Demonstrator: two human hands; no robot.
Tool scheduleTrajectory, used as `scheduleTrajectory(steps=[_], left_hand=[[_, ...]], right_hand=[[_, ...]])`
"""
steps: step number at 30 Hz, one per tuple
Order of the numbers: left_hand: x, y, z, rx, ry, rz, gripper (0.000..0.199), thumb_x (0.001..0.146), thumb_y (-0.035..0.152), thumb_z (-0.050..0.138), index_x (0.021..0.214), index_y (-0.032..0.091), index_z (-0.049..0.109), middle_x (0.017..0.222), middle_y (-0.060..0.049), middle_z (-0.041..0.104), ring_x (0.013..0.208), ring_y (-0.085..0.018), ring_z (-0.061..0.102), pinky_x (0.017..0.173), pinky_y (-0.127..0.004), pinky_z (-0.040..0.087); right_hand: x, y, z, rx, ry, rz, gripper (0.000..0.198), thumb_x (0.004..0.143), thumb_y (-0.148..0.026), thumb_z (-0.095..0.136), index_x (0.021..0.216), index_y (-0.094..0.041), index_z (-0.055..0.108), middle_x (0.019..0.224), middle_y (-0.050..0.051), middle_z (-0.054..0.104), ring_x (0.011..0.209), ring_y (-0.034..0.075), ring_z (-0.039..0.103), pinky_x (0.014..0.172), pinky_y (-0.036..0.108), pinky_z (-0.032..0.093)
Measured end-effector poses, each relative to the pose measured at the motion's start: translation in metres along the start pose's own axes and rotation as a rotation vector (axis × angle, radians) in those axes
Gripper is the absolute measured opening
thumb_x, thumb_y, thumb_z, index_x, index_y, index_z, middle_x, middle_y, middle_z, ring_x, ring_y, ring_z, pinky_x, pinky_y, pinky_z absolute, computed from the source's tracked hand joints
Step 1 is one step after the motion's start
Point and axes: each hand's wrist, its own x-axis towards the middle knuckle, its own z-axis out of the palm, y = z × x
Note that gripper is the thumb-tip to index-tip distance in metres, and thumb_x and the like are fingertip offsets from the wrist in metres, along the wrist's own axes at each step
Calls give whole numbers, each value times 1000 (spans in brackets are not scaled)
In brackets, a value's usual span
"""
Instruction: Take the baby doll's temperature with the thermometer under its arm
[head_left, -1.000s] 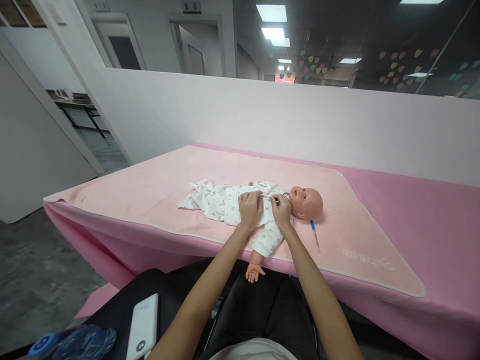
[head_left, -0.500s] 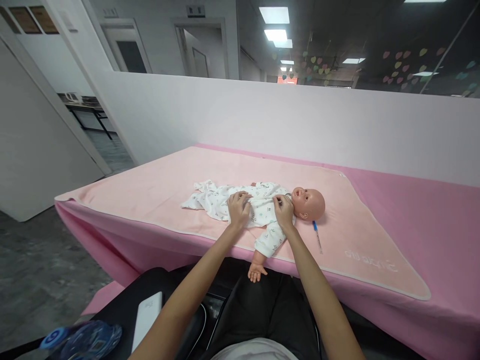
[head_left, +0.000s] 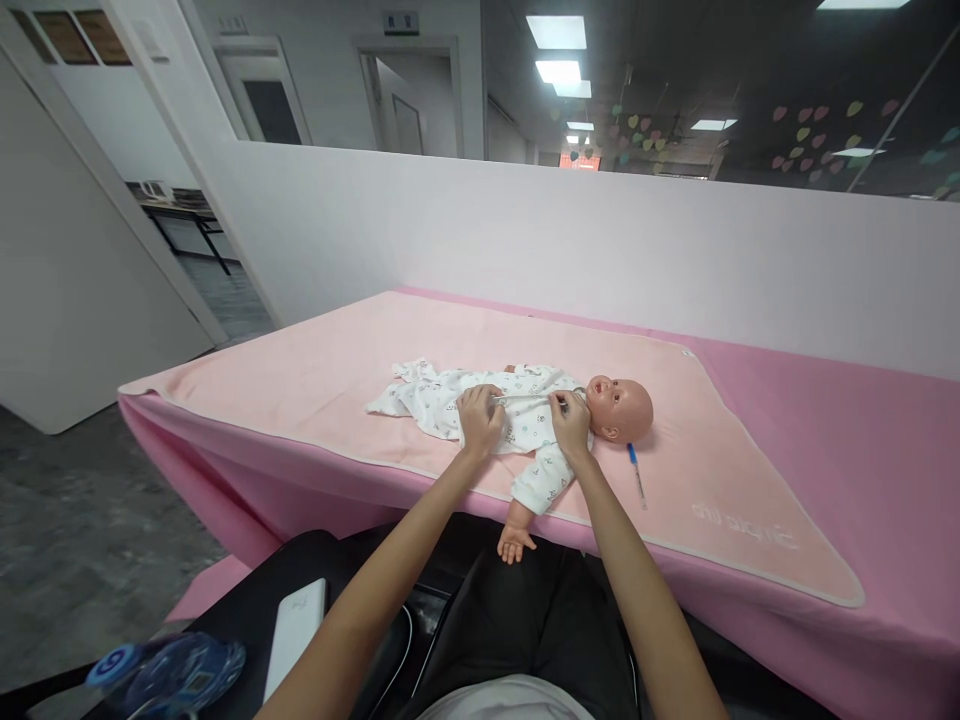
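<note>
A baby doll point(head_left: 626, 408) lies on its back, head to the right, in a white patterned baby outfit point(head_left: 427, 400). My left hand point(head_left: 480, 418) is over the doll's middle, fingers closed on the front edge of the outfit. Near the doll's neck, my right hand point(head_left: 571, 422) pinches the upper part of that same edge. The fabric edge runs taut in a pale line between both hands. One doll arm point(head_left: 516, 532) hangs over the table's near edge. My fingers hide the exact spots being gripped.
Under the doll is a light pink mat point(head_left: 300, 370) on a table with a darker pink cloth point(head_left: 900, 470). A blue-capped pen-like stick point(head_left: 637, 475) lies near the doll's head. At lower left are a white box-like object point(head_left: 296, 630) and a plastic bottle point(head_left: 176, 675).
The view has shifted slightly. Both hands keep their places on the outfit, and the edge between them looks a little straighter. The doll stays where it was.
</note>
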Motion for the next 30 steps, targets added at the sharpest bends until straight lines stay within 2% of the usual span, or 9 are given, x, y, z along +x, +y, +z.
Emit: scheduleTrajectory(steps=[16,22,25,30], left_hand=[[1,1,3,-24,23,6,11,74,14,40,72,22,48,77,-2,60,81,-20,51,82,-36,34],[1,0,4,-27,18,-14,16,84,27,39,77,22,52,79,-2,63,80,-20,54,85,-37,33],[1,2,3,-12,9,0,14,83,30,44,80,22,55,80,-2,64,80,-19,54,86,-37,32],[1,3,3,14,2,6,10,77,21,46,78,21,57,79,0,65,80,-19,53,88,-37,29]], right_hand=[[0,-1,-1,-15,-5,2,19,83,-27,45,70,-19,57,71,4,62,69,17,54,64,29,42],[0,-3,-1,-7,-10,12,19,83,-26,45,70,-19,57,70,4,62,69,17,55,65,28,42],[0,-3,-2,-12,-17,23,20,83,-27,45,70,-19,57,71,4,62,71,17,54,66,28,42],[1,-4,-3,-17,-38,39,21,83,-28,44,71,-18,57,72,4,62,71,16,54,67,27,41]])
